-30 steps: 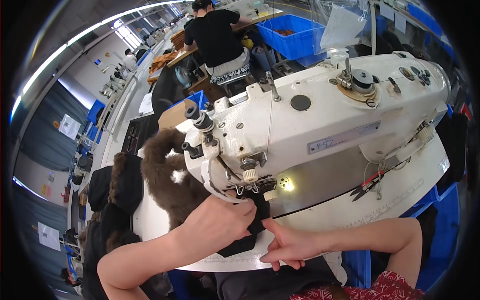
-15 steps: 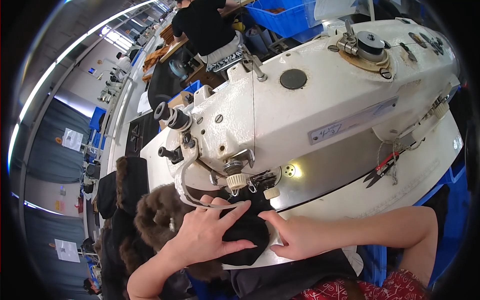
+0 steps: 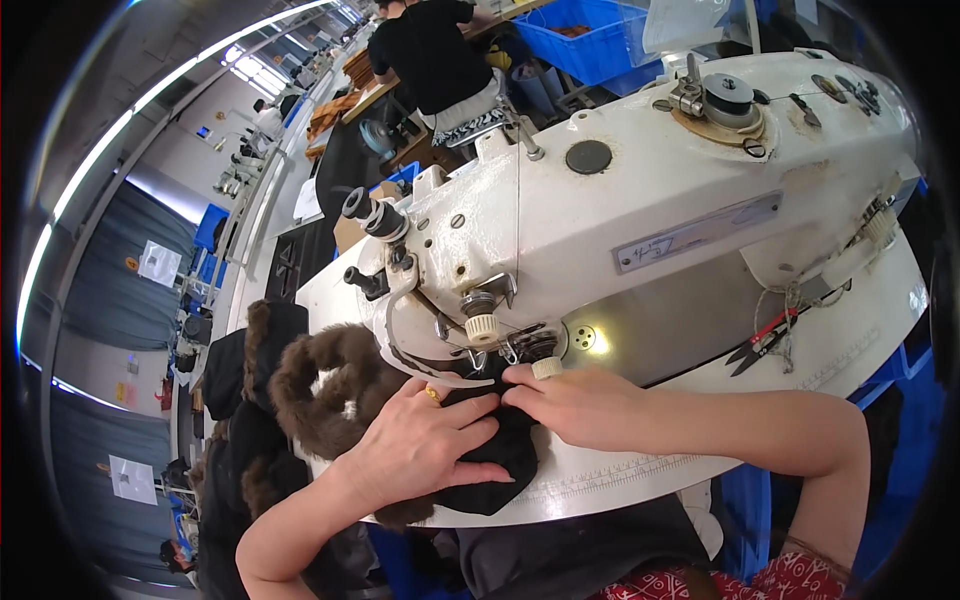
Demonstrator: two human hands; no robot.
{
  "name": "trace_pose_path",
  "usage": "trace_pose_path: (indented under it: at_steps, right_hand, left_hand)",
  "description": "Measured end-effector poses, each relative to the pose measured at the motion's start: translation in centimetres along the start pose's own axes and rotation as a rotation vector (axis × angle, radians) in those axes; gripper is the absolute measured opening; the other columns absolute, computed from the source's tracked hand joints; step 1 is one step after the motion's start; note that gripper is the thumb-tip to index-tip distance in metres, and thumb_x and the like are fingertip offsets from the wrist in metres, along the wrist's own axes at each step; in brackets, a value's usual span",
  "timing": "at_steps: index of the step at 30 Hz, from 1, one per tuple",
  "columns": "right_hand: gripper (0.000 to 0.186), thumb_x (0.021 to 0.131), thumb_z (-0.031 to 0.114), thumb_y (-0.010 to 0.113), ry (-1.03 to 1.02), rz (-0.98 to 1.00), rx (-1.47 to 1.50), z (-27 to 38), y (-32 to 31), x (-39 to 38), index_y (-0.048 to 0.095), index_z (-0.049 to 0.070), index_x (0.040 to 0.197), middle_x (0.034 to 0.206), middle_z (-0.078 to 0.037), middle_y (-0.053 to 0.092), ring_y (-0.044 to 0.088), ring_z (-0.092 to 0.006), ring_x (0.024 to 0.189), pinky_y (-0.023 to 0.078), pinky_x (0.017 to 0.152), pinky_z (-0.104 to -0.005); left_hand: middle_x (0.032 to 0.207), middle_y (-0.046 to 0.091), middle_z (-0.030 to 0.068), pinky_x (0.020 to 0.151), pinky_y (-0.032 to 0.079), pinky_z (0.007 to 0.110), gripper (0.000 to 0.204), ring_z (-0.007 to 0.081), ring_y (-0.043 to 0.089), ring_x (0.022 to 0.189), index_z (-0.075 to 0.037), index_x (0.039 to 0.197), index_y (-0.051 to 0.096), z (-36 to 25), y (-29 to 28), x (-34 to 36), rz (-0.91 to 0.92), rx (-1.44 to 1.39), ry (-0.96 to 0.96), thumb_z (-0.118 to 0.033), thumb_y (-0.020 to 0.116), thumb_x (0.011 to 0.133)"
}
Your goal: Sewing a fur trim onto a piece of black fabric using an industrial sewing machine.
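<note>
A black fabric piece with brown fur trim [image 3: 505, 465] lies under the head of a white sewing machine [image 3: 560, 220]. My left hand [image 3: 425, 445] rests on the fabric left of the needle area, fingers stretched out and thumb apart, a ring on one finger. Close to the presser foot, my right hand [image 3: 580, 405] has its fingers pressed together on the fabric's edge. Its fingertips are partly hidden, and so is the needle. Brown fur [image 3: 325, 400] bunches up beside my left hand.
Red-handled thread snips [image 3: 765, 340] lie on the machine bed at the right. More black, fur-trimmed pieces [image 3: 265, 440] are piled at the left. A blue bin [image 3: 585, 45] stands at the back, near a seated co-worker in black [image 3: 430, 60].
My right hand has moved up and left toward the presser foot, its thumb and fingers now together. The left hand stays on the fabric, its fingers slightly lower. The view has shifted slightly.
</note>
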State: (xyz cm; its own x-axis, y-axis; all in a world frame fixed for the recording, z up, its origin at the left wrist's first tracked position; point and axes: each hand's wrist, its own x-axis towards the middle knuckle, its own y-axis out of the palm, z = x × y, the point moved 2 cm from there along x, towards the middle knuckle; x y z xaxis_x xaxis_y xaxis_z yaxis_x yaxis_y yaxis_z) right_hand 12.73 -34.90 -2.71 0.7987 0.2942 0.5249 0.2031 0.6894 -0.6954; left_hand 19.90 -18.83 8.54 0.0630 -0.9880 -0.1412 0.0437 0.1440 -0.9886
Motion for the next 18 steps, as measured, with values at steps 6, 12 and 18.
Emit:
trace_pose_path:
  at_steps: [6, 12, 18]
  right_hand:
    - [0.019, 0.082, 0.011, 0.057, -0.081, 0.084, -0.268, 0.4, 0.0, 0.4, 0.056, 0.002, 0.099, 0.09, -0.01, 0.061, 0.067, -0.0236, 0.081, 0.056, 0.058, -0.0381]
    - [0.018, 0.084, 0.01, 0.055, 0.143, 0.327, 0.013, -0.4, -1.3, 2.3, 0.056, 0.0, 0.098, 0.08, -0.015, 0.064, 0.068, -0.0313, 0.07, 0.055, 0.058, -0.0432]
    - [0.029, 0.09, 0.013, 0.05, 0.132, 0.492, -0.076, -1.6, -0.5, 2.2, 0.056, -0.001, 0.114, 0.091, -0.019, 0.066, 0.068, -0.0353, 0.075, 0.055, 0.063, -0.0453]
  left_hand:
    - [0.11, 0.065, 0.0036, 0.088, 0.049, 0.039, 0.046, 0.029, 0.06, 0.103, -0.008, 0.089, 0.07, -0.3, -0.1, -0.2, 0.02, -0.028, -0.103, -0.049, 0.079, 0.07]
    - [0.113, 0.066, 0.0038, 0.085, 0.049, 0.039, 0.048, 0.0295, 0.061, 0.103, -0.009, 0.093, 0.07, 0.8, 0.0, -0.1, -0.062, -0.078, -0.03, -0.049, 0.08, 0.068]
    - [0.119, 0.063, 0.0029, 0.105, 0.034, 0.046, 0.052, 0.0305, 0.051, 0.124, -0.006, 0.103, 0.07, 1.2, -0.9, -0.2, 0.053, -0.089, -0.031, -0.046, 0.077, 0.071]
